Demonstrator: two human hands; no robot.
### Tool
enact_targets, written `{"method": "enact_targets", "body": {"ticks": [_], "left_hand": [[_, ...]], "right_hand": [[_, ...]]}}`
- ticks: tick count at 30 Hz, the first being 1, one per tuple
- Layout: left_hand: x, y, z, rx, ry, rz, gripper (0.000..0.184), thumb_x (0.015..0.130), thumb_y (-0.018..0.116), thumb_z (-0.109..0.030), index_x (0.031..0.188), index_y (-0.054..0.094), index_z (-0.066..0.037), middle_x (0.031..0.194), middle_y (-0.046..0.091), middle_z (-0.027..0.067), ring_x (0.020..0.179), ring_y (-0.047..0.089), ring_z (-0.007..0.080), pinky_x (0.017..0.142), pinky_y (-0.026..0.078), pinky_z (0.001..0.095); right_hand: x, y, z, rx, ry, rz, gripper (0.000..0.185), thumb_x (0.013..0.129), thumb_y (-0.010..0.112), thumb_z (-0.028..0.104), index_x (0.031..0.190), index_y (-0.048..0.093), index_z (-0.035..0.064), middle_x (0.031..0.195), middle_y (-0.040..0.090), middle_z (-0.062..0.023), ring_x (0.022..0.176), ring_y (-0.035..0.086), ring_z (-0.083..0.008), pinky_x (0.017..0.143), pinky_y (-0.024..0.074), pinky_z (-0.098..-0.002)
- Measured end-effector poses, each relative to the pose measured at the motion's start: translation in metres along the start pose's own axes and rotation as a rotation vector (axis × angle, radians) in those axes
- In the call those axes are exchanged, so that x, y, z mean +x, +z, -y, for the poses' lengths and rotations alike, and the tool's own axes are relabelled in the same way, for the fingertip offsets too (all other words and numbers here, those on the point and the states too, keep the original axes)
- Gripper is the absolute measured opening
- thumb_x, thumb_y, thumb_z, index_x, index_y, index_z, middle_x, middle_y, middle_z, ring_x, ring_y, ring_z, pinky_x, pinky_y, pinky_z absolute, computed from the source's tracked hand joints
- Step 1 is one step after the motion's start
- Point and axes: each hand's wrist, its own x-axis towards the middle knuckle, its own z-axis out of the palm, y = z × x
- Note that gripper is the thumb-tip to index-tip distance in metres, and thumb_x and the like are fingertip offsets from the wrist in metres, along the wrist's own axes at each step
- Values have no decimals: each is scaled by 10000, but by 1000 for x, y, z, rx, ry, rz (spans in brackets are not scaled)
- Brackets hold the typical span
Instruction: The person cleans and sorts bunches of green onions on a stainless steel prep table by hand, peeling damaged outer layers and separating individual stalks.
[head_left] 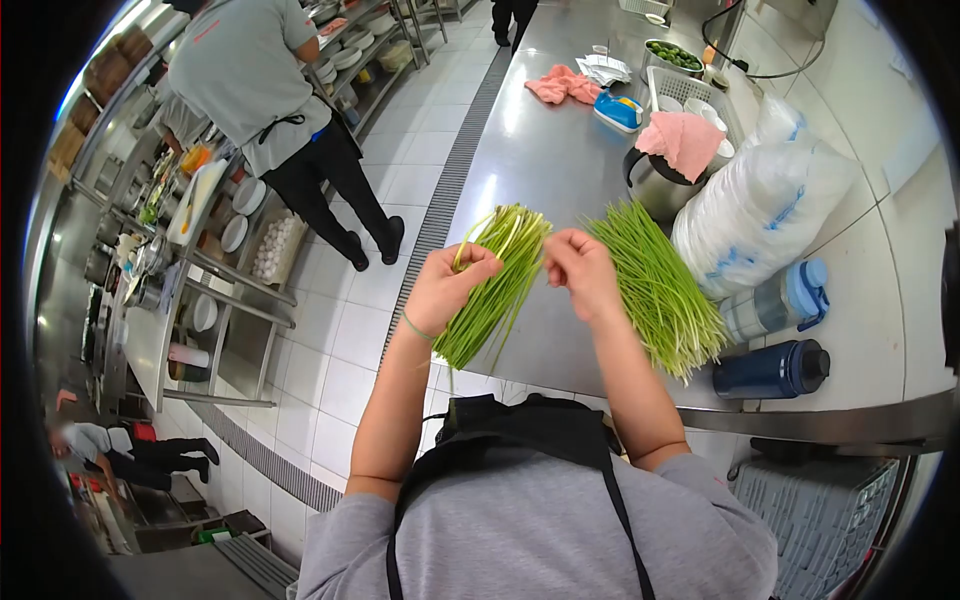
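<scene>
My left hand (447, 288) is closed around a bunch of long, thin green stalks (497, 298), like garlic chives or scapes, raised in front of my body. Paler ends stick out at the top, and a few stalks hang loose below. Just right of that bunch, my right hand (583, 274) has its fingers curled together in a pinch; whatever they hold, if anything, is too small to make out. A second, larger pile of green stalks (665, 295) lies on the steel table (500, 150), beyond my right wrist.
Along the wall stand a steel jug (655, 190) under a pink cloth (683, 145), bagged white containers (760, 210), a clear bottle (765, 305) and a dark blue bottle (768, 370). Another pink cloth (562, 86) lies farther back. A co-worker (245, 80) stands at the left shelves.
</scene>
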Motion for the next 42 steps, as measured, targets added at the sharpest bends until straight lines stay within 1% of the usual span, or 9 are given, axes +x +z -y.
{"method": "enact_targets", "body": {"ticks": [5,7,10,23,27,29,30,32,42], "left_hand": [[5,6,7,23,91,-23,93,774,610,-101,770,587,-11,655,545,-34,510,413,-6,427,297,153],[8,5,16,53,111,-27,95,774,612,-92,779,589,0,667,556,-24,538,454,8,449,338,157],[11,4,21,63,128,1,103,776,607,-87,792,590,14,696,573,-6,584,498,31,493,386,170],[4,-19,18,-41,-22,-54,90,756,547,-138,703,552,-65,645,540,-9,480,352,17,422,252,160],[11,-62,43,14,162,-119,192,753,439,-161,581,435,-74,557,431,-4,477,367,69,469,293,191],[13,-62,44,-19,69,-152,188,763,444,-159,603,460,-63,553,425,1,478,382,79,461,306,197],[12,-60,45,-49,-15,-178,187,773,448,-158,624,484,-51,548,420,6,478,398,90,453,320,203],[11,-50,46,-48,-97,-162,182,787,453,-160,662,513,-41,541,405,2,474,403,92,440,329,214],[22,-43,80,43,-291,-83,184,801,552,-189,825,604,-13,601,492,-25,458,396,35,393,274,177]], "right_hand": [[12,3,-17,-413,-160,-21,138,765,612,126,850,586,21,645,537,13,487,429,-62,449,347,-198],[5,10,1,49,-39,29,124,765,626,124,820,601,17,658,544,20,516,433,-52,473,343,-187],[2,19,12,123,22,97,103,773,623,121,787,610,20,650,533,23,531,429,-46,490,339,-185],[8,0,2,23,-130,26,99,781,610,127,741,575,44,611,481,41,526,394,-43,496,319,-184],[-2,-31,-8,-352,-102,41,101,780,594,133,760,583,35,580,497,13,518,411,-69,509,337,-198],[-8,-43,-26,-1211,-54,237,112,737,603,144,793,619,48,692,587,-50,565,526,-185,543,424,-291],[-9,-46,-38,-1213,-48,242,112,737,603,144,793,619,48,692,587,-50,565,526,-185,543,424,-291],[-9,-46,-59,-1452,-436,151,116,696,592,138,780,642,76,780,584,-86,667,547,-255,617,449,-350],[40,4,-83,-1333,-914,534,117,646,596,78,727,655,138,804,523,-17,815,524,-193,681,442,-317]]}}
